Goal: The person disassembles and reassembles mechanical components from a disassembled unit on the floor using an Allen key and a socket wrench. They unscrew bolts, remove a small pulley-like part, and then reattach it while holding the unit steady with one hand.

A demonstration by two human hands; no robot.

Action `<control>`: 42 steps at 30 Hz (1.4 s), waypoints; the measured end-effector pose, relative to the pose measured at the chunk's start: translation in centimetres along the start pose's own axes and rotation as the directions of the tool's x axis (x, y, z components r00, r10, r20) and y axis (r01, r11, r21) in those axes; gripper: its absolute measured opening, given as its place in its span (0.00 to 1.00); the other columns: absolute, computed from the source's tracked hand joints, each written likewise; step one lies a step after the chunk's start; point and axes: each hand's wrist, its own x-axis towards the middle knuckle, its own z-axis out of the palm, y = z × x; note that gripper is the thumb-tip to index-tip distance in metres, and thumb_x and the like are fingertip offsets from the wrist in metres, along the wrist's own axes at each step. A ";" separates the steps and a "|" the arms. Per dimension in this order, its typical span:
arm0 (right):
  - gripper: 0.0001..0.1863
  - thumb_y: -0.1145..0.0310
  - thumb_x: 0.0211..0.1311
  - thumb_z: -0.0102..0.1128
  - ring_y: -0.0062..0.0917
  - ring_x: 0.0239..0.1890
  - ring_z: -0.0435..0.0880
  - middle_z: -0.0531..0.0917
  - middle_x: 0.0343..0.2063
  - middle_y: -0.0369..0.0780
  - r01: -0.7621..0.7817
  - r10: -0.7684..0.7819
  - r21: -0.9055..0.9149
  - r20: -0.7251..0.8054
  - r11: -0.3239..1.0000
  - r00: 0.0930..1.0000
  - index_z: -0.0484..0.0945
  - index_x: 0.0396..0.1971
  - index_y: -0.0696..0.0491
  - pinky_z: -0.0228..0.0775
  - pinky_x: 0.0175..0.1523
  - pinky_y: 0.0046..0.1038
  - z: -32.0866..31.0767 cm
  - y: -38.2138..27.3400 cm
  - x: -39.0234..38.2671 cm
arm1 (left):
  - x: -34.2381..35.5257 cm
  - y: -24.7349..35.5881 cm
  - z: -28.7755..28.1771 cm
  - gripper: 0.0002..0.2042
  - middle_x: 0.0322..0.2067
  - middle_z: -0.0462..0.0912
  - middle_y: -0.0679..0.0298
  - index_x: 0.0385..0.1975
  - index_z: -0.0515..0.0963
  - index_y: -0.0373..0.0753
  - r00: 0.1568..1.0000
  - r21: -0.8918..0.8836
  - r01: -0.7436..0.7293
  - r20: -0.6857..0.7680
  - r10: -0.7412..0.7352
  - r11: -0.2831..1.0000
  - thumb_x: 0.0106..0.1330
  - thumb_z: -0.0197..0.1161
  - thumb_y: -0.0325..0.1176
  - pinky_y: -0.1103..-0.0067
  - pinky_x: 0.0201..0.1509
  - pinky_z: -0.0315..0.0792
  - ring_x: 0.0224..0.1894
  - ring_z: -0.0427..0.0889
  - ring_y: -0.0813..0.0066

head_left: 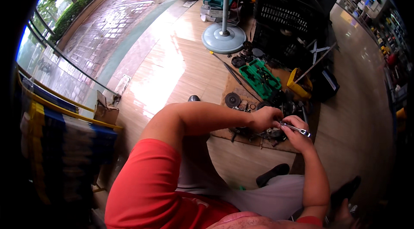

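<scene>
A shiny metal ratchet wrench (298,129) lies across my right hand (296,136), whose fingers are closed around it. One end points toward my left hand (266,119); the rounder end sticks out on the right. My left hand is closed in a pinch close to the tool's tip, and what sits between its fingers is too small to make out. Beneath both hands, dark greasy machine parts (272,134) lie on a brown cardboard sheet (221,133), partly hidden by the hands. A black disc-shaped part (232,99) rests left of them.
Beyond my hands are an open green tool case (260,78) and a yellow container (298,86) with parts. Farther back stand a fan's round grey base (224,38) and black crates (282,17). A yellow-framed rack (64,134) is at left.
</scene>
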 end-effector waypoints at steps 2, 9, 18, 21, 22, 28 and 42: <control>0.08 0.76 0.52 0.62 0.29 0.33 0.80 0.79 0.32 0.42 0.015 -0.015 -0.004 0.005 1.000 1.000 0.78 0.34 0.59 0.71 0.40 0.26 -0.1 -0.2 0.0 | 0.1 -0.1 0.0 0.16 0.35 0.82 0.51 0.42 0.78 0.34 1.000 -0.002 -0.004 -0.006 0.004 1.000 0.57 0.68 0.35 0.72 0.44 0.74 0.40 0.82 0.60; 0.11 0.72 0.50 0.65 0.35 0.34 0.81 0.80 0.32 0.43 -0.092 0.093 0.025 -0.055 0.995 0.994 0.78 0.34 0.57 0.71 0.38 0.30 0.3 -0.1 -0.1 | 0.0 0.3 -0.6 0.19 0.35 0.83 0.52 0.46 0.78 0.36 0.997 -0.002 -0.053 0.052 0.053 0.999 0.58 0.69 0.38 0.73 0.43 0.74 0.38 0.82 0.63; 0.22 0.63 0.49 0.72 0.29 0.33 0.79 0.80 0.32 0.42 -0.128 0.130 0.030 -0.099 0.991 0.987 0.76 0.42 0.57 0.72 0.37 0.28 1.3 2.0 0.3 | 0.3 -0.5 -0.5 0.11 0.31 0.84 0.58 0.44 0.80 0.38 0.986 -0.145 0.098 0.147 -0.077 0.985 0.62 0.65 0.32 0.78 0.41 0.75 0.34 0.79 0.79; 0.22 0.63 0.52 0.70 0.23 0.32 0.77 0.79 0.31 0.41 -0.162 0.181 0.166 -0.107 0.973 0.978 0.76 0.44 0.58 0.72 0.38 0.26 1.3 3.0 0.1 | 0.7 -0.3 -0.7 0.11 0.32 0.83 0.59 0.42 0.80 0.36 0.989 -0.025 0.102 0.113 -0.098 0.994 0.62 0.65 0.33 0.77 0.40 0.74 0.34 0.79 0.78; 0.21 0.63 0.54 0.68 0.21 0.34 0.78 0.80 0.32 0.40 -0.195 0.212 0.200 -0.066 0.960 0.975 0.75 0.44 0.59 0.72 0.39 0.25 1.0 3.0 -0.1 | 0.8 -1.0 -0.6 0.12 0.32 0.83 0.59 0.42 0.80 0.36 0.989 -0.047 0.093 0.124 -0.086 0.995 0.62 0.65 0.33 0.77 0.40 0.75 0.33 0.79 0.77; 0.18 0.68 0.60 0.63 0.12 0.35 0.75 0.78 0.34 0.32 -0.256 0.268 0.289 -0.001 0.922 0.963 0.73 0.48 0.57 0.70 0.39 0.18 0.4 3.5 0.0 | 1.2 -1.1 -1.1 0.13 0.31 0.82 0.63 0.44 0.78 0.34 0.973 -0.097 0.187 0.155 -0.170 0.978 0.64 0.64 0.32 0.80 0.37 0.74 0.31 0.78 0.80; 0.25 0.66 0.52 0.70 0.15 0.26 0.76 0.80 0.32 0.36 -0.157 0.162 0.050 -0.135 0.986 0.977 0.74 0.49 0.56 0.70 0.33 0.20 -1.6 4.5 -0.7 | 1.9 -1.2 -2.0 0.13 0.33 0.80 0.66 0.48 0.75 0.30 0.964 -0.253 0.260 0.126 -0.234 0.932 0.67 0.60 0.28 0.84 0.35 0.72 0.30 0.75 0.84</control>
